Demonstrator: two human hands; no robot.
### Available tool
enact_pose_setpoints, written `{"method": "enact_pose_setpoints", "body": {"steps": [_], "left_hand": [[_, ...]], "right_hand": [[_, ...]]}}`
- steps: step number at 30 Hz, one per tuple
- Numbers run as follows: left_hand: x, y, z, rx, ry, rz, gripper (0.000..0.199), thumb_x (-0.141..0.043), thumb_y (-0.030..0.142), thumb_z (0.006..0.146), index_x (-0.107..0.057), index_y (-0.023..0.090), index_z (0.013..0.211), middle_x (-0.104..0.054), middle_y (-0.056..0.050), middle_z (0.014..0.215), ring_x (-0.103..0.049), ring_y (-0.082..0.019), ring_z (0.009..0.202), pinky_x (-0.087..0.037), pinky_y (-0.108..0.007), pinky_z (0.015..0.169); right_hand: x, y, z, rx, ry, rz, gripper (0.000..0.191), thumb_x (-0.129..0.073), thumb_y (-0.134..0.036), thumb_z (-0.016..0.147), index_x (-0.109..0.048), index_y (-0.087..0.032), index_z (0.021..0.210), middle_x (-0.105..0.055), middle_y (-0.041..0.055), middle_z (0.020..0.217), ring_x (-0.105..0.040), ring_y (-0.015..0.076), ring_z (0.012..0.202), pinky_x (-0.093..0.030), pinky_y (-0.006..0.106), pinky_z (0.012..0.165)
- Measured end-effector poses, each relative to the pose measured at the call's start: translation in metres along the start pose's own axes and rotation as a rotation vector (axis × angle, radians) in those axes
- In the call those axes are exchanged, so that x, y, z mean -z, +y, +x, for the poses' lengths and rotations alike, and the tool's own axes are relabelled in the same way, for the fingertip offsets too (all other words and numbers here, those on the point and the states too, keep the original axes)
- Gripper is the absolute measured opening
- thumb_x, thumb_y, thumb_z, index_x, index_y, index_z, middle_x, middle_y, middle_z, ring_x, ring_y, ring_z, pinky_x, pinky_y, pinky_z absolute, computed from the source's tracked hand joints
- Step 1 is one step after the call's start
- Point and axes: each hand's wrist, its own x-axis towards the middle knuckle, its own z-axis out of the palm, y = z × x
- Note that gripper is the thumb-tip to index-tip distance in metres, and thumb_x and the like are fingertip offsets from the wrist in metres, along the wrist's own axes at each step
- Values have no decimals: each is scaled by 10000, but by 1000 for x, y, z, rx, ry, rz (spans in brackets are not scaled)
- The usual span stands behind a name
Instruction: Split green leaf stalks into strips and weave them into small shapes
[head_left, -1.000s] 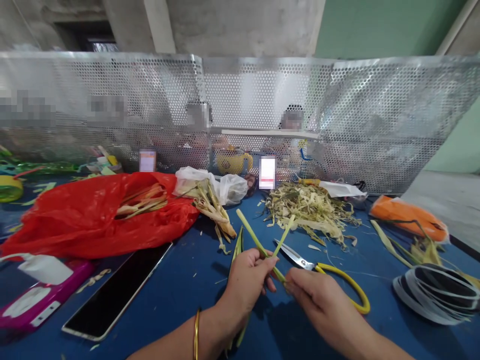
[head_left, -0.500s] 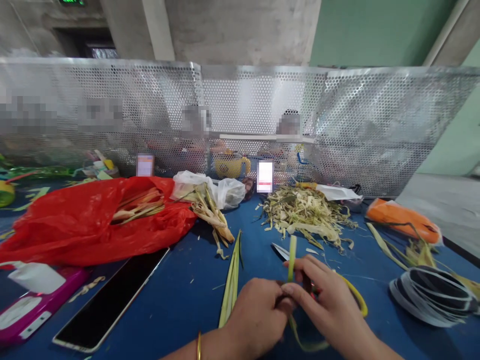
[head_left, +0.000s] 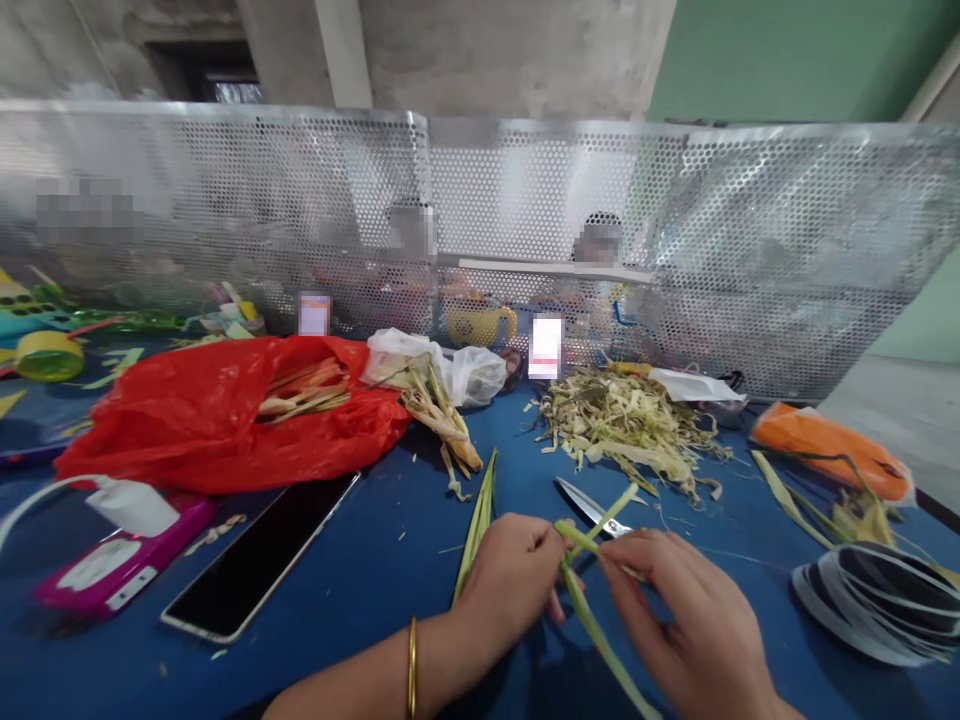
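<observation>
The right hand (head_left: pixel 694 605) has moved apart from the left hand (head_left: pixel 517 570); both grips are pinched closed on crossed strips (head_left: pixel 581 537), between them above the tabletop (head_left: pixel 360 570), near the scissors (head_left: pixel 581 501).

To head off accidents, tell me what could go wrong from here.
The scissors lie close by the right hand, partly hidden behind it, so that hand could brush a blade if it shifts carelessly. The green strips cross where the left hand and the right hand pinch them; they are thin, and might split or slip loose if pulled hard.
</observation>
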Motion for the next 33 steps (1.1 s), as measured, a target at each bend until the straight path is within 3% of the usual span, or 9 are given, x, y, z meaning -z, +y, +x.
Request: {"method": "enact_pose_setpoints", "body": {"steps": [5, 8, 14, 20, 23, 29, 33], "left_hand": [[-2, 3, 3, 109, -30, -312, 313, -568, 433, 739, -609, 126, 699, -638, -36, 650, -586, -116, 452, -388, -210, 446], [-4, 5, 1, 133, -58, -389, 273, -574, 372, 749, -645, 109, 742, -655, -54, 670, -601, -117, 502, -431, -212, 492], [-6, 1, -1, 177, 8, -515, 266, -553, 352, 819, -667, 113, 847, -614, -23, 625, -566, -110, 523, -474, -227, 551], [-3, 9, -3, 193, -69, -617, 167, -570, 220, 753, -673, 104, 814, -642, -45, 671, -593, -130, 574, -494, -252, 619], [-1, 12, -4, 225, -104, -686, 180, -525, 182, 721, -674, 97, 776, -657, -61, 679, -598, -131, 592, -495, -252, 650], [-1, 9, -3, 124, -87, -626, 116, -646, 174, 678, -668, 118, 777, -651, -34, 671, -577, -110, 585, -477, -249, 664], [-2, 7, -2, 59, -114, -634, 124, -698, 181, 653, -663, 108, 748, -634, -23, 674, -549, -84, 591, -427, -205, 628]], "right_hand": [[-6, 1, -1, 60, -59, -119, 93, -503, -165, 902, -571, -202, 850, -664, 21, 721, -608, 154, 630, -395, 283, 611], [-8, 1, -1, 57, -75, -131, 103, -493, -157, 905, -585, -191, 871, -661, 30, 763, -599, 153, 663, -380, 288, 634], [-12, 0, -3, 114, -164, -136, 158, -476, -164, 916, -617, -193, 851, -638, 26, 755, -580, 163, 698, -356, 310, 681], [-11, 2, 1, 33, -69, -108, 133, -500, -159, 905, -619, -193, 856, -646, 23, 767, -592, 150, 711, -354, 312, 716], [-10, 3, 2, 27, -82, -102, 132, -508, -167, 902, -627, -200, 858, -644, 21, 766, -589, 152, 718, -352, 317, 726], [-9, 4, 3, 76, -168, -135, 131, -519, -152, 892, -631, -209, 855, -641, 22, 798, -552, 162, 736, -352, 333, 750], [-10, 1, 3, 156, -254, -128, 163, -504, -142, 891, -627, -212, 972, -640, 56, 939, -542, 191, 844, -377, 350, 782]]}}
